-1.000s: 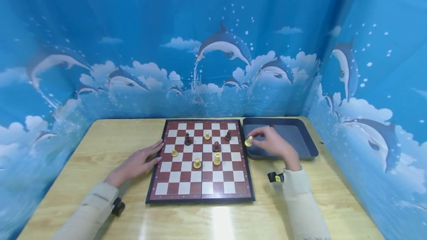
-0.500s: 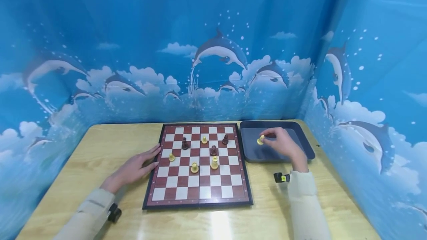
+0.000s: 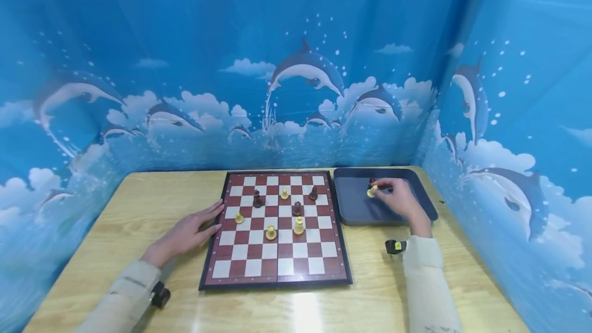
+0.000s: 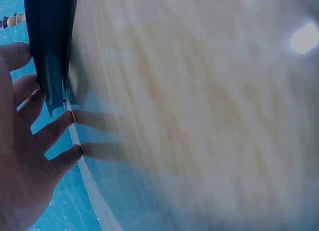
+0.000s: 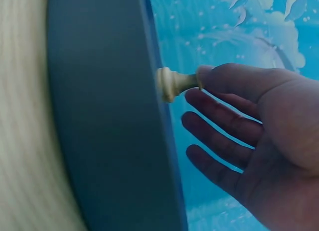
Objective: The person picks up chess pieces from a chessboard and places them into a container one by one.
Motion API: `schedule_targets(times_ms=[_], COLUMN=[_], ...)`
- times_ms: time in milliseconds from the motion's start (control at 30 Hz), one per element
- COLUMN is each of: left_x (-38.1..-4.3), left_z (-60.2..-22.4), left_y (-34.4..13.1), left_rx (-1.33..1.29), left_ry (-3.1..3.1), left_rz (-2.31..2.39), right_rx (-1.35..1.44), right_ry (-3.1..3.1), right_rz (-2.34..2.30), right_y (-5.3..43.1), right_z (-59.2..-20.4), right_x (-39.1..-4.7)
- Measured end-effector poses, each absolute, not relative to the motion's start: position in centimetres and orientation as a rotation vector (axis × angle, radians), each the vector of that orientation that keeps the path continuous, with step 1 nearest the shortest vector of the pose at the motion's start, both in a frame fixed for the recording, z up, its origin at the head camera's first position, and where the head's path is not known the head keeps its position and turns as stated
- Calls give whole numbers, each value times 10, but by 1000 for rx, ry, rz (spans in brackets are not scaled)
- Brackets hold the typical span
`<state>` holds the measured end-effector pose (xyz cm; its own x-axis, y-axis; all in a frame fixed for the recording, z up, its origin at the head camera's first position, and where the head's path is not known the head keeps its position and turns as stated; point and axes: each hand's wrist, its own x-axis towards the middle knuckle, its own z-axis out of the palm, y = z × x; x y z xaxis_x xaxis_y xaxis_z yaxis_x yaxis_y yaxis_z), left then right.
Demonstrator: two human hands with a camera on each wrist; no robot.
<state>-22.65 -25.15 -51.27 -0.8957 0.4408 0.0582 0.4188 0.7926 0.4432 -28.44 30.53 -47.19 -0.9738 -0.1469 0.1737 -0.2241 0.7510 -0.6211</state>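
Observation:
My right hand (image 3: 399, 200) pinches a cream chess piece (image 5: 172, 84) by its top between thumb and index finger, base downward, over the dark grey tray (image 3: 353, 212). Its other fingers are spread apart in the right wrist view. Just behind that piece a dark red chess piece (image 3: 371, 183) shows in the tray, partly hidden. At the left edge of the red and white chessboard (image 3: 238, 269), my left hand (image 3: 187, 233) rests with its fingers extended, touching the frame. Whether the held piece touches the tray floor, I cannot tell.
On the board stand several pieces, among them a dark king-like piece (image 3: 257, 199), a dark knight (image 3: 297, 208), a cream rook (image 3: 298, 225) and a cream pawn (image 3: 239, 218). Dolphin-print curtains (image 3: 208, 117) enclose the wooden table (image 3: 162, 189) at the back and sides.
My right hand has carried the cream piece from the tray's left rim rightward over its interior. My left hand stays at the board's edge. The head view has tilted slightly.

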Motion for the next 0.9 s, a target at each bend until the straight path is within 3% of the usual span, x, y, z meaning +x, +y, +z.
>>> schedule_targets(times_ms=[900], left_x=[-226], left_z=[-511], left_y=[-252], left_rx=[716], left_ry=[2927], left_rz=[696], right_rx=[122], right_ry=[-2799], right_rz=[981], right_y=[336], right_z=[-484], right_x=[-283])
